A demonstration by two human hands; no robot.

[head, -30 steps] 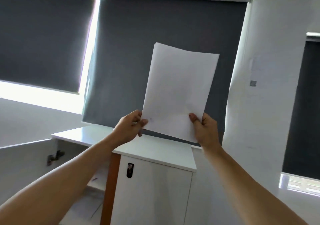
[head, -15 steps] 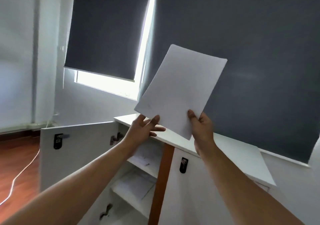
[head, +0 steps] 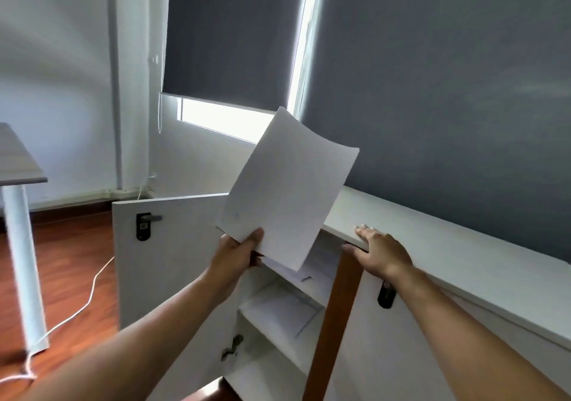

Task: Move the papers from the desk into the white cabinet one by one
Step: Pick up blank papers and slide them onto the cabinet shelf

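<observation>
My left hand (head: 236, 254) pinches the lower corner of a white sheet of paper (head: 287, 190), which stands tilted in the air in front of the open compartment of the white cabinet (head: 463, 252). My right hand (head: 378, 251) rests flat, fingers spread, on the front edge of the cabinet top, apart from the sheet. The cabinet's left door (head: 167, 258) hangs open to the left. Inside, papers (head: 284, 308) lie on the shelves; the upper shelf is partly hidden behind the held sheet.
A brown wooden divider (head: 333, 317) separates the open compartment from a closed door with a black lock (head: 386, 297). A desk corner (head: 18, 166) on a white leg stands at far left. A white cable (head: 80, 308) runs over the wooden floor. Dark blinds cover the windows.
My right hand let go of the sheet and came down onto the cabinet top. My left hand took hold of the sheet alone and lowered it toward the open compartment. The view swung left and down.
</observation>
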